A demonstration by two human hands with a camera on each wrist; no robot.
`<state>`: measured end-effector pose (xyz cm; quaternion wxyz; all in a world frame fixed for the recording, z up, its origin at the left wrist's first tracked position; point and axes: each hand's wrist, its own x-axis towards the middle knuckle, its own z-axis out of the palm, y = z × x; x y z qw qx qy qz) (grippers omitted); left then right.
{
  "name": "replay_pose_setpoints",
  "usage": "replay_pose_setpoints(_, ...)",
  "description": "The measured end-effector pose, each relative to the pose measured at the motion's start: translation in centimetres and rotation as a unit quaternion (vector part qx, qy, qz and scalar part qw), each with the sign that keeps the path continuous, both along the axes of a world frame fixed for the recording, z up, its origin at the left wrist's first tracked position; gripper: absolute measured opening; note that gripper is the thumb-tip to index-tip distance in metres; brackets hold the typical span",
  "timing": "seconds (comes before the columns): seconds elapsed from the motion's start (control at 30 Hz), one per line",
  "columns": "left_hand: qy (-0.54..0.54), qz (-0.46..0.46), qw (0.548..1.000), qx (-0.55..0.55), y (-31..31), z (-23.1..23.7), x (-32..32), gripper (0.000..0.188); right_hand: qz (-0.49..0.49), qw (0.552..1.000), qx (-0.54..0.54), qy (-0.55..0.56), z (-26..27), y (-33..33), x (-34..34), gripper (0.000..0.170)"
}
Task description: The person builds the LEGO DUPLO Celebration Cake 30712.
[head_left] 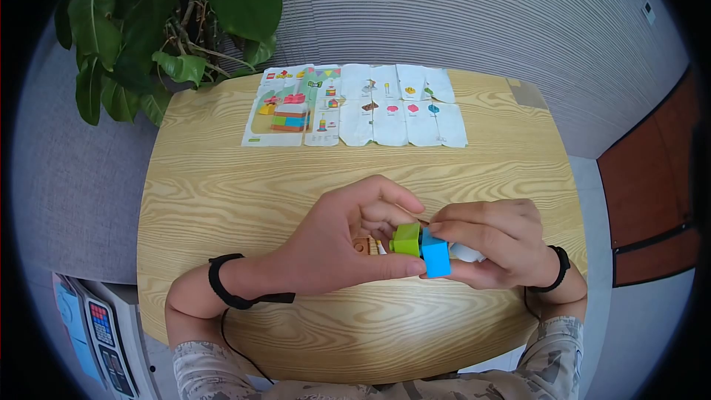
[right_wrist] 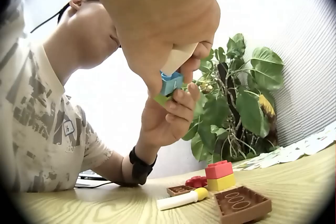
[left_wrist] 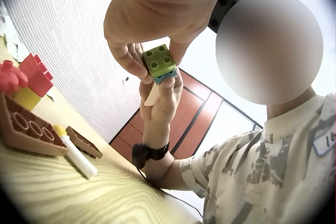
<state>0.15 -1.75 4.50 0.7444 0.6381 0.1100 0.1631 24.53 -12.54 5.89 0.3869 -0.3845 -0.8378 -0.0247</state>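
A green block (head_left: pixel 406 238) and a blue block (head_left: pixel 435 255) are together between the two hands, above the table. The left hand (head_left: pixel 333 244) pinches the green block between thumb and fingers; its studs (left_wrist: pixel 159 60) face the left wrist view. On the other side, the right hand (head_left: pixel 507 241) grips the blue block (right_wrist: pixel 171 83) with thumb and fingertips. A white piece (right_wrist: pixel 178 58) also lies within the right hand, partly covered by its fingers. Whether the two blocks are fully pressed together, I cannot tell.
Near the hands, the table (head_left: pixel 215 178) bears a brown plate (right_wrist: pixel 242 204), a smaller brown piece (left_wrist: pixel 84 141), a white stick with yellow tip (right_wrist: pixel 181 200), a red block (right_wrist: pixel 219 170) on a yellow one, and a red piece. Behind lie printed sheets (head_left: pixel 355 122); a plant (head_left: pixel 118 30) stands back left.
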Motion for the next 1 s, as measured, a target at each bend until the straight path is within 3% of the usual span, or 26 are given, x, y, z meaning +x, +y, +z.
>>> replay_pose_setpoints(0.23,0.02,-0.016,0.999,0.019,0.0,-0.6,0.1,0.062,0.018,0.999,-0.029,0.0,-0.4,0.1,-0.3,0.037)
replay_pose_setpoints(0.43,0.102,-0.027,0.994,0.0,-0.2,0.4,0.1,0.06,0.04,0.997,-0.058,0.004,-0.7,-0.2,-0.8,0.038)
replay_pose_setpoints(0.53,0.08,-0.028,0.996,0.003,-0.6,-0.1,0.0,0.058,0.039,0.998,-0.054,-0.006,-1.2,-0.4,-0.9,0.038)
replay_pose_setpoints(0.63,0.064,-0.002,0.995,0.082,-0.5,-1.0,0.4,0.054,0.014,0.996,-0.052,-0.067,-1.5,0.1,-1.0,0.044)
replay_pose_setpoints(0.67,0.081,0.021,0.976,0.203,-0.4,-0.8,0.3,0.053,0.001,0.994,-0.053,-0.095,-1.5,0.3,-1.0,0.046)
replay_pose_setpoints(0.73,0.111,0.065,0.893,0.432,-0.2,0.4,0.0,0.05,-0.071,0.981,-0.134,-0.122,-0.9,0.2,-1.2,0.049)
replay_pose_setpoints(0.87,0.177,0.052,0.847,0.499,0.2,1.3,-0.5,0.045,-0.189,0.906,-0.299,-0.232,-2.1,0.7,-0.4,0.048)
replay_pose_setpoints(1.0,0.172,0.041,0.842,0.51,0.3,0.3,-0.4,0.04,-0.16,0.899,-0.338,-0.229,-3.4,1.2,-0.3,0.041)
